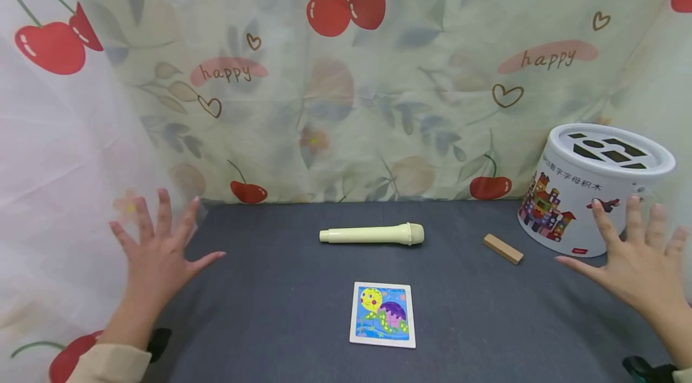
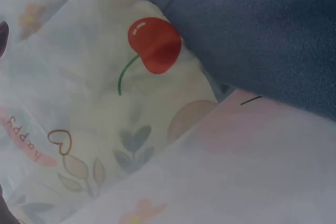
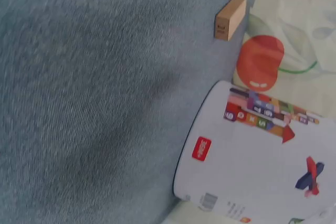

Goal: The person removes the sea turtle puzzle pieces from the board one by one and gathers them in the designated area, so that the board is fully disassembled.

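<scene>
My left hand (image 1: pixel 159 251) is held up at the left with its fingers spread, and nothing is in it. On the right, my right hand (image 1: pixel 640 260) is likewise raised and spread, in front of a white bucket (image 1: pixel 562 203) with shaped holes in its lid. A wooden block (image 1: pixel 503 249) lies on the table left of that hand; the right wrist view also shows the block (image 3: pixel 230 18) and the bucket (image 3: pixel 247 156). Between the hands lie a cream toy microphone (image 1: pixel 367 235) and a square turtle puzzle (image 1: pixel 382 314) in a white frame.
A dark cloth-covered table (image 1: pixel 259 299) spans the space between the hands. Behind it hangs a curtain (image 1: pixel 281 149) printed with cherries, hearts and leaves, which also drapes the left side. Dark bands sit at both wrists.
</scene>
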{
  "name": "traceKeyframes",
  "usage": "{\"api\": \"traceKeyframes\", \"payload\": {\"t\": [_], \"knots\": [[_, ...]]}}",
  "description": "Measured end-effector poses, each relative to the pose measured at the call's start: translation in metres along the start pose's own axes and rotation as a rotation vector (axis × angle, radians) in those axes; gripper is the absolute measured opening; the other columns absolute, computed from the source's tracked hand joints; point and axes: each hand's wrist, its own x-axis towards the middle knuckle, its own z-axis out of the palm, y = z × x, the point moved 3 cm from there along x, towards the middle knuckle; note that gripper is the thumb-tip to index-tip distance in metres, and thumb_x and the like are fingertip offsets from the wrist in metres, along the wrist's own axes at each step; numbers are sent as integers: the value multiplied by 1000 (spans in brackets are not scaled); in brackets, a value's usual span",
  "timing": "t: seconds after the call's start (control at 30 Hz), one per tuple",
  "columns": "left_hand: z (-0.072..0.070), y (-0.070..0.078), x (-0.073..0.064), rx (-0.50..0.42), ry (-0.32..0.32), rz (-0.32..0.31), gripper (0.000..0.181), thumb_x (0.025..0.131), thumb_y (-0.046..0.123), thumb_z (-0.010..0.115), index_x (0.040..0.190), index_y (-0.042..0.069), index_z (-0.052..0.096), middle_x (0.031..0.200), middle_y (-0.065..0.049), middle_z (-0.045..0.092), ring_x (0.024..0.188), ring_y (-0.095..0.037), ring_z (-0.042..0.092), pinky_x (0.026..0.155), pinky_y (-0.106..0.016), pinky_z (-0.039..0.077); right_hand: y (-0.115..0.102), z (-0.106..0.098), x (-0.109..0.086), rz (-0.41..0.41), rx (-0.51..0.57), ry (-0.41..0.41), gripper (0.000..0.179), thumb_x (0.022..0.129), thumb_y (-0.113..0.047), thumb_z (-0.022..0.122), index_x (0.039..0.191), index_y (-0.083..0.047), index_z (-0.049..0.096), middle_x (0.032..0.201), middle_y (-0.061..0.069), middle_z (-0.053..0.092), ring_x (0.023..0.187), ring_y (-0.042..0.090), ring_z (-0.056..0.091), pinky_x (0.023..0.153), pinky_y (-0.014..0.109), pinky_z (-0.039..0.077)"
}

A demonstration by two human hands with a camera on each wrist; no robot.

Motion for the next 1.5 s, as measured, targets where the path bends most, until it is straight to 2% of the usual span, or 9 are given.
{"api": "traceKeyframes", "payload": {"t": [0.23,0.37,0.63,0.87,1.0,1.07,1.17,1.3,1.5], "knots": [[7,10,2,-33,37,35,94,76,85,15,146,24,32,159,-9,0,145,-30,-13,96,-78,2,-16,4,2,-39,5,-1,121,63,-83,53,147,-28,-15,149,18,-29,136,44,-26,102,71,-12],[11,16,3,-45,25,48,95,77,85,15,144,21,35,158,-12,4,145,-33,-11,95,-79,2,-26,6,4,-63,17,7,120,64,-81,55,147,-29,-15,151,17,-28,137,42,-27,103,69,-14],[18,30,7,8,-75,44,102,73,87,3,144,21,35,157,-16,4,144,-39,-7,93,-81,8,-51,8,10,-116,89,25,116,67,-74,60,148,-31,-11,153,16,-25,138,42,-24,103,68,-16],[27,41,8,-7,-171,11,106,68,90,1,147,25,28,158,-11,-6,143,-38,-12,96,-79,4,-76,16,13,-155,126,55,111,69,-75,57,149,-33,-8,154,12,-24,140,43,-19,103,70,-9],[32,49,6,-47,-194,7,105,67,90,4,148,27,25,158,-10,-8,143,-38,-13,96,-79,3,-90,21,14,-183,156,73,114,66,-77,58,149,-33,-7,155,10,-22,141,41,-17,104,69,-8],[34,54,5,-67,-193,20,103,69,90,10,148,26,26,158,-11,-6,143,-39,-12,96,-79,2,-98,23,15,-189,172,67,115,66,-75,60,149,-34,-9,155,10,-22,141,41,-17,105,69,-8],[36,62,4,-92,-195,50,98,71,84,42,147,23,30,158,-12,-4,143,-40,-10,97,-78,2,-108,26,15,-201,200,52,115,67,-72,62,149,-33,-9,155,11,-21,141,40,-18,105,69,-9],[41,76,2,-115,-214,82,107,57,63,77,145,20,33,158,-11,-4,143,-40,-8,97,-78,5,-121,32,14,-212,245,18,115,68,-70,63,148,-33,-11,154,10,-23,140,39,-21,105,67,-12],[48,100,-2,-156,-274,140,106,57,62,78,145,20,35,157,-15,4,144,-40,-5,100,-75,8,-144,41,11,-229,288,-5,117,67,-69,66,148,-34,-10,155,9,-22,140,40,-20,106,67,-9]]}}
